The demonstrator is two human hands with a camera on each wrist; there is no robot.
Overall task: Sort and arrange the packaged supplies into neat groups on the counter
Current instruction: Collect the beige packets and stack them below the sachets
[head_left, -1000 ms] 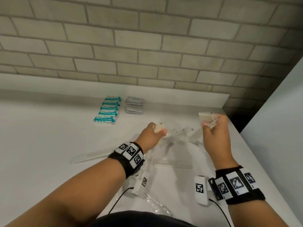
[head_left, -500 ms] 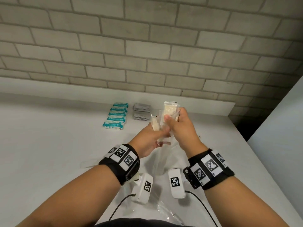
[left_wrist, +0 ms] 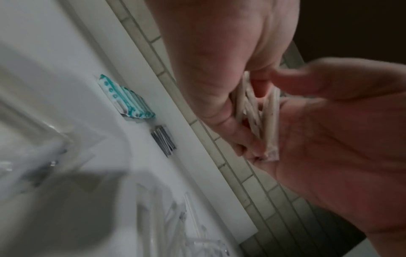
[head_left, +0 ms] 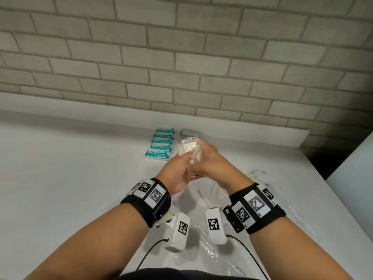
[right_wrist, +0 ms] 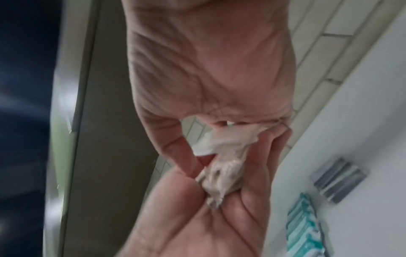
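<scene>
Both hands meet above the middle of the white counter (head_left: 70, 178) and hold a small bundle of clear packets with cream contents (head_left: 186, 147). My left hand (head_left: 182, 164) grips the bundle from the left and below, and my right hand (head_left: 199, 156) pinches it from the right. In the left wrist view the packets (left_wrist: 257, 111) stand edge-on between my left hand (left_wrist: 232, 121) and the right palm. In the right wrist view the thumb and fingers of my right hand (right_wrist: 211, 156) close on the crumpled packet ends (right_wrist: 224, 168).
A row of teal-and-white packets (head_left: 160, 144) lies near the back ledge, with a stack of grey packets (head_left: 190, 132) to its right. Loose clear wrappers (head_left: 203, 190) and a clear tube-like item (head_left: 256, 172) lie under and right of my hands. A white panel (head_left: 353, 178) stands on the right.
My hands were apart, each holding packets. They came together, joined the packets into one bundle, and moved forward towards the grey stack.
</scene>
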